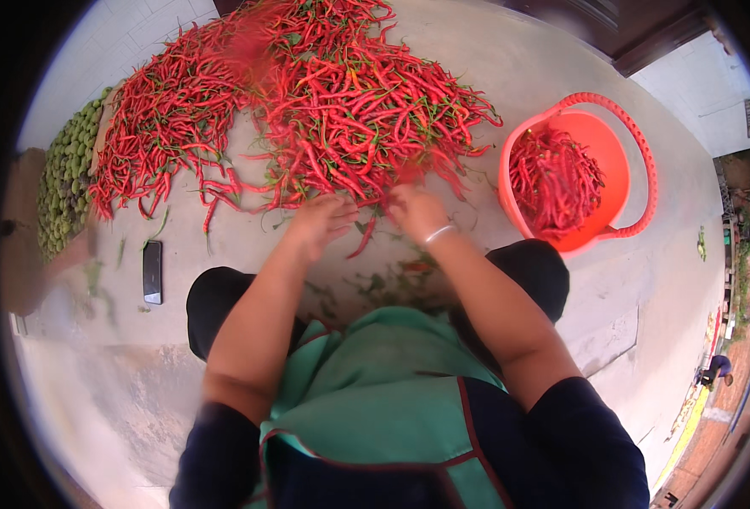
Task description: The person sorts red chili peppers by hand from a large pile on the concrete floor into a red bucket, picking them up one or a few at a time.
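Note:
A large heap of red chili peppers (354,114) with green stems spreads over the floor in front of me. My left hand (322,224) is at the heap's near edge, fingers curled toward the right hand. Close beside it, my right hand (417,210), with a silver bangle at the wrist, has its fingers closed. A red chili pepper (370,202) spans the small gap between the fingertips of both hands. Another loose pepper (361,240) lies just below them. Parts of the heap near the hands are blurred.
To the right stands a red basket (619,170) with a braided handle, partly filled with peppers. A dark phone (152,272) lies on the floor at left. Green round fruits (68,174) are piled at far left. Leaf scraps (400,280) lie between my knees. A person (718,370) is far off right.

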Tool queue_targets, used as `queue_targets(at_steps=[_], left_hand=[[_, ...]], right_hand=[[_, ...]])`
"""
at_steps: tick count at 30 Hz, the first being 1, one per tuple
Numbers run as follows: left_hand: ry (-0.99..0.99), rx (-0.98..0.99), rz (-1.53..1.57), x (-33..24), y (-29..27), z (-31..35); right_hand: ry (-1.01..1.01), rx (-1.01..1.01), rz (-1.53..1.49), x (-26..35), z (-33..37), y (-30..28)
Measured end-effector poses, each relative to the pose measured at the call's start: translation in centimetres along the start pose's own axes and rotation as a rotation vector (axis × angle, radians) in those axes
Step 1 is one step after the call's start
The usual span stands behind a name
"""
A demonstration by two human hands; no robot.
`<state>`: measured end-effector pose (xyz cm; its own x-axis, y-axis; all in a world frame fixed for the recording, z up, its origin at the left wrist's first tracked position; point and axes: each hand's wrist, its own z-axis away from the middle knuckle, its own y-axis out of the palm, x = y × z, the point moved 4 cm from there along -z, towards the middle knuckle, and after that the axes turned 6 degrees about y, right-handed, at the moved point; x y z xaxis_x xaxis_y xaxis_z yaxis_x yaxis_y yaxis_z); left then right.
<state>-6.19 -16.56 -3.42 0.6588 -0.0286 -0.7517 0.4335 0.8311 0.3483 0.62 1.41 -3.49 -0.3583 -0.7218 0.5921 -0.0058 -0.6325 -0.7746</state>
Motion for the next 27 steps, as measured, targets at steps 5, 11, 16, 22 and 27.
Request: queue_targets(at_steps=[5, 11, 16, 22, 27], left_hand=[[-0.225, 0.069, -0.053, 2.5, 2.3, -1.9], [0.207, 0.007, -1.226, 5.1, 0.5, -4.0], [0.329, -0.113, -1.57, 7.0, 1.9, -3.1], [0.302, -0.148, -1.518, 7.0, 2.3, -5.4], [0.115, 0.067, -1.399, 7.7, 2.7, -5.3]], right_hand=[[-0.135, 0.057, -0.051, 4.4, 5.6, -0.8], [0.306, -0.253, -0.01, -5.7, 0.0, -2.7], [0.596, -0.2, 0.25, -11.1, -2.8, -3.5], [0.49, -0.093, 0.376, -14.3, -4.4, -0.6], [0.518, -0.006, -0.154, -12.8, -4.3, 1.0]])
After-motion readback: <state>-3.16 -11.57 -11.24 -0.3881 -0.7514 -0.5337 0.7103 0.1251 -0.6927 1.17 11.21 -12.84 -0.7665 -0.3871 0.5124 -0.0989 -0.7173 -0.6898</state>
